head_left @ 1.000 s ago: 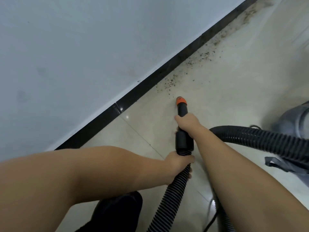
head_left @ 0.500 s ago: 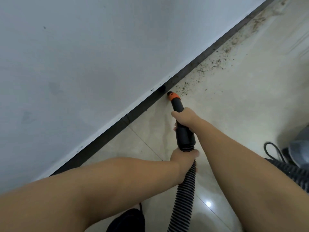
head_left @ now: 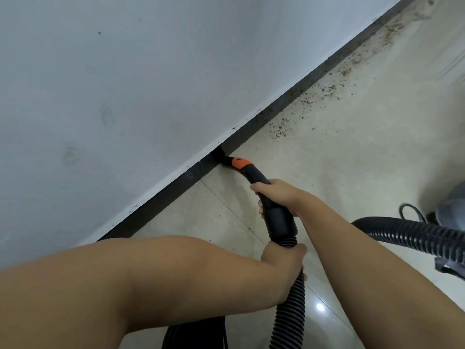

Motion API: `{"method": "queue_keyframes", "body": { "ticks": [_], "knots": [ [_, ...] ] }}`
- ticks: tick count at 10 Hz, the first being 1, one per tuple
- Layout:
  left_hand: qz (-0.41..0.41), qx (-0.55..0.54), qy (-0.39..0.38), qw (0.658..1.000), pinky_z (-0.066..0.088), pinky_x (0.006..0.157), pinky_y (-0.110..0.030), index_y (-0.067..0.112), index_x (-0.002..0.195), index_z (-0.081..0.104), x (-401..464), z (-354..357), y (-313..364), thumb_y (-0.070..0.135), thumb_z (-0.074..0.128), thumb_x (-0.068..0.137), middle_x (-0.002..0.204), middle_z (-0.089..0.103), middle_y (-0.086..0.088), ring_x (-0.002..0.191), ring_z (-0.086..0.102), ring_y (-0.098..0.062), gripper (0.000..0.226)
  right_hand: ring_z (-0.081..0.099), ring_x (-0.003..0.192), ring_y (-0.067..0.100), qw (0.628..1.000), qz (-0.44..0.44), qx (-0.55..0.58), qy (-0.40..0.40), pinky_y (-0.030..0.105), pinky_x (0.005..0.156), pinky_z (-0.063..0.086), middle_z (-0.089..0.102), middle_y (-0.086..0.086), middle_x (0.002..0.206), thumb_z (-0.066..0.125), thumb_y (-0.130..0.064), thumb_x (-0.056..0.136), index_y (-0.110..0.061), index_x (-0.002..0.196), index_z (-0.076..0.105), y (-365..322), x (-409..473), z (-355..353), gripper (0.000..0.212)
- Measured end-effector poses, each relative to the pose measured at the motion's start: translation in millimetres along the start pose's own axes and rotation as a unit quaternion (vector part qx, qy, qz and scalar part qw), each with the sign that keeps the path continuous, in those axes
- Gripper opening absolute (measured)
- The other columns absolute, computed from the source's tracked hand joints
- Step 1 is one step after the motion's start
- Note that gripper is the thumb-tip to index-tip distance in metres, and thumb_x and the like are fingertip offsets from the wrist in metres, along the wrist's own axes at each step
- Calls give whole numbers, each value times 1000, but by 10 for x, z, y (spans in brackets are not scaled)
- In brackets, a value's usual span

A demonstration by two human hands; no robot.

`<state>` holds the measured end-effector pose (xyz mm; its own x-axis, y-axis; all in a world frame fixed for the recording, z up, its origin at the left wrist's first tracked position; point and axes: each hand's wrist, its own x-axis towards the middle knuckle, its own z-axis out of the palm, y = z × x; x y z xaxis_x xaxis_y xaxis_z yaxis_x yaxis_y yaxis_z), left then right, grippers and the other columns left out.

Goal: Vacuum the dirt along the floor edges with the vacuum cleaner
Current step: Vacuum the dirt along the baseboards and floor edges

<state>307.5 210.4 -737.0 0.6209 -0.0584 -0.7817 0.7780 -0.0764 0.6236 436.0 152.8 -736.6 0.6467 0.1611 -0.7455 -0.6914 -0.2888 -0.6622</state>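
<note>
The vacuum's black nozzle with an orange collar [head_left: 241,162] has its tip against the dark skirting board [head_left: 297,89] where floor meets wall. My right hand [head_left: 276,191] grips the black handle tube just behind the collar. My left hand [head_left: 285,258] grips the ribbed black hose [head_left: 289,311] right below the tube's cuff. Brown dirt specks [head_left: 317,96] lie scattered on the pale tiles along the skirting, up and to the right of the nozzle.
The hose loops across the floor at the right [head_left: 412,235] toward the grey vacuum body [head_left: 453,207], beside a black cable [head_left: 410,210]. A dark shoe [head_left: 196,333] shows at the bottom. The white wall [head_left: 125,84] fills the left.
The nozzle moved from the open tile up and left until its tip met the skirting board. Both hands kept their grip and followed it; the view shifted with them.
</note>
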Motion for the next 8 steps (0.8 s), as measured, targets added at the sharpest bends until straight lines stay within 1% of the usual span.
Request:
{"method": "queue_keyframes", "body": {
  "ticks": [1, 2, 3, 4, 5, 6, 7, 8],
  "knots": [
    [5, 12, -1, 1000, 50, 49, -25, 18, 78, 49, 60, -49, 29, 14, 62, 86, 68, 56, -8, 51, 55, -21, 16, 61, 50, 21, 999, -14, 3, 30, 32, 54, 54, 60, 9, 60, 59, -24, 91, -7, 103, 48, -17, 16, 11, 24],
    [2, 34, -14, 999, 47, 46, -23, 18, 74, 48, 152, -95, 162, 12, 61, 86, 65, 55, -8, 48, 53, -20, 19, 60, 47, 20, 996, -26, 4, 88, 28, 50, 54, 58, 10, 62, 54, -20, 92, -6, 99, 46, -72, 59, -82, 18],
    [3, 46, -47, 998, 45, 46, -23, 18, 76, 48, 253, -110, 283, 13, 60, 89, 64, 54, -9, 47, 52, -20, 18, 59, 46, 22, 990, -28, -1, 137, 28, 51, 52, 57, 11, 60, 52, -17, 91, -5, 95, 44, -145, 151, -180, 14],
    [-8, 27, -67, 997, 45, 48, -24, 19, 76, 48, 368, -116, 396, 16, 59, 92, 66, 55, -9, 51, 53, -21, 19, 60, 51, 27, 985, -25, -6, 172, 34, 60, 54, 55, 11, 62, 51, -17, 90, -6, 94, 44, -242, 291, -246, 13],
    [-3, 25, -75, 997, 45, 49, -24, 16, 76, 49, 488, -131, 543, 17, 59, 92, 66, 54, -9, 51, 52, -21, 19, 63, 64, 34, 980, -25, -23, 196, 46, 74, 56, 56, 13, 67, 52, -18, 89, -5, 95, 44, -374, 418, -327, 17],
    [14, 12, -82, 996, 46, 49, -22, 14, 79, 51, 576, -121, 703, 19, 59, 92, 66, 55, -7, 49, 53, -18, 17, 63, 58, 32, 979, -25, -18, 202, 41, 66, 56, 57, 14, 69, 53, -18, 89, -7, 90, 43, -528, 510, -427, 15],
    [9, -11, -87, 996, 47, 49, -22, 12, 83, 52, 704, -139, 902, 19, 61, 91, 66, 55, -7, 47, 53, -16, 14, 61, 47, 24, 978, -24, 6, 207, 29, 48, 52, 56, 13, 68, 52, -16, 90, -8, 87, 42, -685, 629, -542, 14],
    [-27, -64, -119, 990, 47, 51, -26, 6, 92, 53, 821, -183, 1049, 13, 63, 89, 67, 55, -9, 48, 52, -20, 13, 60, 44, 23, 975, -23, 26, 218, 26, 43, 50, 55, 14, 67, 50, -14, 92, -5, 94, 42, -775, 752, -630, 12]
  ]
}}
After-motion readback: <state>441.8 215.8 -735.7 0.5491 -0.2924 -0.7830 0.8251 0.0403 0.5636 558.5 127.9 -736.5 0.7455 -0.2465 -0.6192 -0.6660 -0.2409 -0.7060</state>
